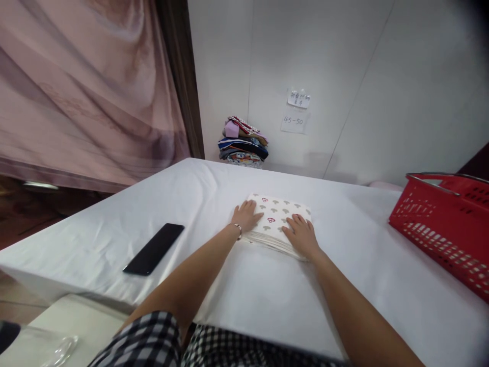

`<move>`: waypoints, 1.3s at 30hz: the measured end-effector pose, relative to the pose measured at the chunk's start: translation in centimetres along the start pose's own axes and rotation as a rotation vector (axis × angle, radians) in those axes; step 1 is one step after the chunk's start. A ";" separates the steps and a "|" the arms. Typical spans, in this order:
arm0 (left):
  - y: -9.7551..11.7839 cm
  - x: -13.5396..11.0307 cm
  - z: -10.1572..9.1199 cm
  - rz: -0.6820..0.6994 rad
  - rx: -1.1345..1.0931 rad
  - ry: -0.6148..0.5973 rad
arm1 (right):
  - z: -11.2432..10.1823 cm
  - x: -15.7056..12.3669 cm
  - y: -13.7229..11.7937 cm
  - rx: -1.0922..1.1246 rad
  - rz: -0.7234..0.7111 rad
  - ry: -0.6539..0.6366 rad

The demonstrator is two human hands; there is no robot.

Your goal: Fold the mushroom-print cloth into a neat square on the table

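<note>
A folded white cloth (278,211) with grey and red mushroom prints lies flat on the white-covered table, its several layers showing along the near edge. My left hand (247,216) rests on its left side, fingers stretched out and a bracelet at the wrist. On the right side of the cloth, my right hand (301,235) lies with its fingers spread over the top and near edge. Both hands press on the cloth from above without gripping it.
A black phone (155,248) lies on the table (252,295) to the left. At the right edge stands a red plastic basket (443,219). Stacked folded textiles (243,142) are by the far wall, where paper notes (294,122) hang. A pink curtain (84,86) drapes at left.
</note>
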State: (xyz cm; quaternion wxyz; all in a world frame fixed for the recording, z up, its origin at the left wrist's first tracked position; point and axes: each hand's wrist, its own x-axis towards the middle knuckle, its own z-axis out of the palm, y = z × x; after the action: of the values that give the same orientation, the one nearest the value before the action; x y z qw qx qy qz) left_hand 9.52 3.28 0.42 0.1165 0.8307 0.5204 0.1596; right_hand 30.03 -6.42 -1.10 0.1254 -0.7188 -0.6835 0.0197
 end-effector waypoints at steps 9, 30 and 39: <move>-1.8 0.6 1.5 -0.047 -0.064 -0.100 | 0.0 0.1 -0.1 0.000 -0.003 -0.011; -2.9 1.5 -0.9 -0.453 -0.209 -0.057 | 0.0 1.0 5.2 0.829 0.461 0.142; -2.8 1.6 -1.6 -0.467 -0.158 -0.151 | -0.8 0.5 4.6 1.167 0.541 0.024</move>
State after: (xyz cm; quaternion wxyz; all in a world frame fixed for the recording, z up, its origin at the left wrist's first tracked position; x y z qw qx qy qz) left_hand 7.28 6.01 1.11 0.2532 0.6860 0.6738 0.1060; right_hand 34.68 -6.23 -1.16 0.4942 -0.6795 -0.3534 0.4113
